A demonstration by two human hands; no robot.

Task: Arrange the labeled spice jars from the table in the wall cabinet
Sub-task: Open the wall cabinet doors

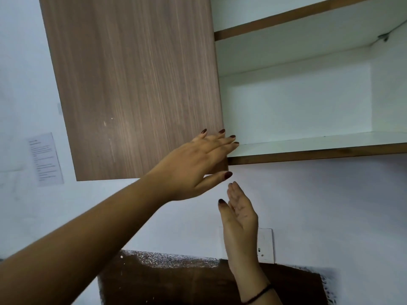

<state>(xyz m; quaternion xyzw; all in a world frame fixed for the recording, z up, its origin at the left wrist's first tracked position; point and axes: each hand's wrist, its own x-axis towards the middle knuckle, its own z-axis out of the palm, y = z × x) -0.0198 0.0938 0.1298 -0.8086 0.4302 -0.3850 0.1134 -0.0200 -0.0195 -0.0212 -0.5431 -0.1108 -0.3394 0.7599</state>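
The wall cabinet hangs above me with its right half uncovered, showing white shelves (308,144) with brown front edges and nothing on them. A wood-grain door (132,84) covers the left half. My left hand (198,166) reaches up with fingers spread, fingertips at the door's lower right edge, holding nothing. My right hand (240,214) is raised below the cabinet, flat and palm facing left, also holding nothing. No spice jars or table are in view.
A white wall surrounds the cabinet. A printed paper sheet (46,159) is stuck to the wall at the left. A white switch plate (265,245) sits below the cabinet, above a dark brown panel (176,282).
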